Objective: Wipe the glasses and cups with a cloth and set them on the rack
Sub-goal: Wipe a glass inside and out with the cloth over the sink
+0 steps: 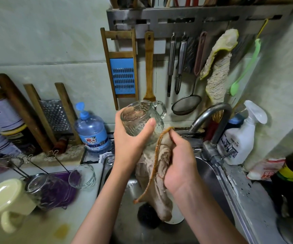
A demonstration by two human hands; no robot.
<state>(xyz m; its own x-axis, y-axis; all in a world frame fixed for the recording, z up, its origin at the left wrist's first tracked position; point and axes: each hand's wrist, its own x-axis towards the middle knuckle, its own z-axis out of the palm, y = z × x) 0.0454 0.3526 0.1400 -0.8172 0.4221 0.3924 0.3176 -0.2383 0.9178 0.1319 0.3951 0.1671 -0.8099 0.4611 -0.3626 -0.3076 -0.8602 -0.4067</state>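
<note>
— Where's the glass mug (142, 118)?
— Above the sink (211, 176), tilted, its mouth towards us. The left hand (131, 138) has its fingers and thumb wrapped round the body.
— And the right hand (179, 161)?
— Above the sink too, fingers clenched on the cloth (159, 173), which meets the mug's lower end and hangs into the basin.
— The rest?
— A tumbler (83, 175), a second glass (41, 187) and a cream cup (6, 199) sit left of the sink
</note>
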